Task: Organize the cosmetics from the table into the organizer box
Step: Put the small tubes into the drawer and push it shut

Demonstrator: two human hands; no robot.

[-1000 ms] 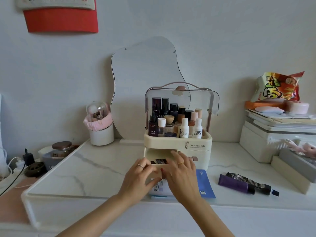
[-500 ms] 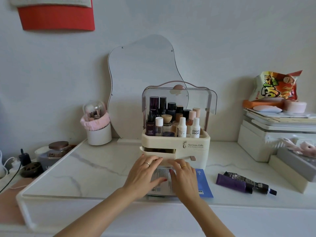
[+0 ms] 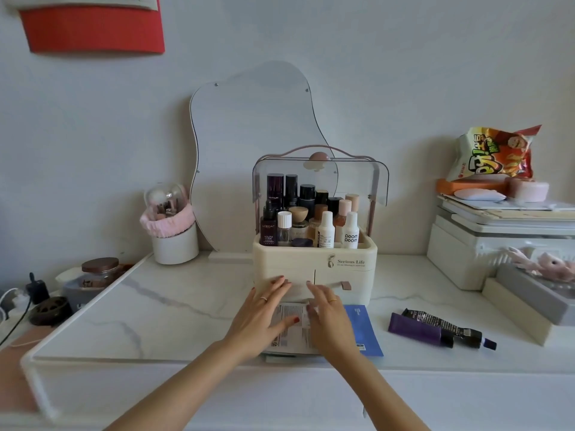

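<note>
Hands: left hand (image 3: 261, 318) and right hand (image 3: 329, 318), fingers flat and released, on the sachets (image 3: 292, 329).
Sachets: on the bench (image 3: 174, 309), just before the organizer (image 3: 314, 265).
Tubes (image 3: 435, 329): right of the organizer, nearer the right hand, long axis left-right.

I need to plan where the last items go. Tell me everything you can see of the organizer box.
The organizer box is cream plastic, upright at mid-table before the mirror. A clear raised lid with a pink handle arches over an upper tray packed with upright bottles. Its front reads "Serious Life". Below are two drawers, both looking shut; the right one shows a pink pull tab. The fingertips of the left hand and right hand touch the left drawer front.
</note>
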